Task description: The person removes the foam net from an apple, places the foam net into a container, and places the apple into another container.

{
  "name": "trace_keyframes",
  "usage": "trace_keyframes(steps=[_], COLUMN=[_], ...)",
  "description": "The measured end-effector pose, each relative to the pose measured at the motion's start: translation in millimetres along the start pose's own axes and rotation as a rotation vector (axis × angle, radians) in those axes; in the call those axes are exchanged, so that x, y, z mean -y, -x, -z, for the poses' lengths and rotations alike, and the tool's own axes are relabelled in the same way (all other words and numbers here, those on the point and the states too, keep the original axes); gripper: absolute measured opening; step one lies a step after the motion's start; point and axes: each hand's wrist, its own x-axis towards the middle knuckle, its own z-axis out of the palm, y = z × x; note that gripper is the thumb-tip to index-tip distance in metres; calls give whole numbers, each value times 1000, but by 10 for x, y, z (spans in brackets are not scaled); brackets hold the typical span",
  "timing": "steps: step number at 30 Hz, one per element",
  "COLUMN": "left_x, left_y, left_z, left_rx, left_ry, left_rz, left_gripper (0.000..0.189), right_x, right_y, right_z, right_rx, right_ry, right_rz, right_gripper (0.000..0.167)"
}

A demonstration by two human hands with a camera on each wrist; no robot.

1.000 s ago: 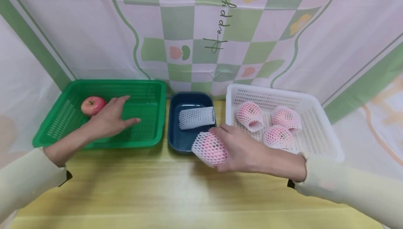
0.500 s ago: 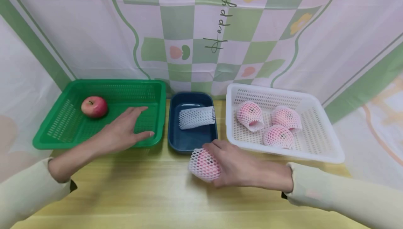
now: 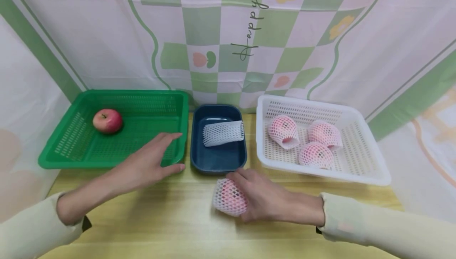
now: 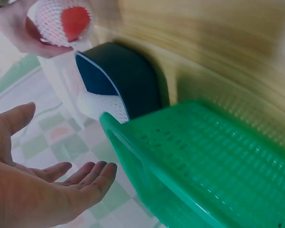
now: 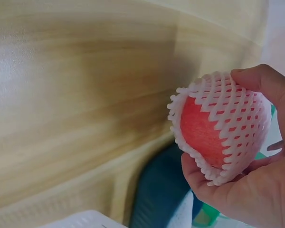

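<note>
My right hand (image 3: 261, 197) grips an apple in a white foam net (image 3: 230, 197) in front of the blue tray. In the right wrist view, thumb and fingers wrap the netted apple (image 5: 223, 128), and bare red skin shows at the net's open end. My left hand (image 3: 149, 162), fingers spread and holding nothing, hovers by the front right corner of the green basket (image 3: 167, 163). One bare red apple (image 3: 107, 121) sits at that basket's left side. A loose foam net sleeve (image 3: 223, 133) lies in the blue tray (image 3: 219, 164).
On the right stands a white basket (image 3: 360, 154) with three netted apples (image 3: 284, 130). All three containers line the back of the wooden table (image 3: 171, 227), against a checked cloth (image 3: 235, 25).
My left hand has moved right and toward me, from beside the bare apple to the green basket's front corner. The right hand has drawn the netted apple toward me and slightly left.
</note>
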Motion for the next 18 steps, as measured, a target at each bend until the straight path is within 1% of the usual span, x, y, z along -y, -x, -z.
trace_keyframes(steps=[6,10,12,14,18], left_x=[-70,-100,-112,-118,-107], left_y=[54,97,122,141,158], left_z=[-98,-205,-266,-329,-472], left_rx=[0,-22,-33,-28,17], left_ry=[24,62,98,149,261], left_rz=[-56,-104,-121,-130,-127], left_gripper=[79,73,69,66,59], right_x=[-28,-33,-34,-34,-36], right_y=[33,52,57,59,59], right_z=[-73,-126,-150,-170,-195], right_rx=[38,33,23,17,19], right_ry=[-28,-35,-30,-24,-16], right_rz=[-23,-15,-5,0,2], right_gripper=[95,95,95,95,96])
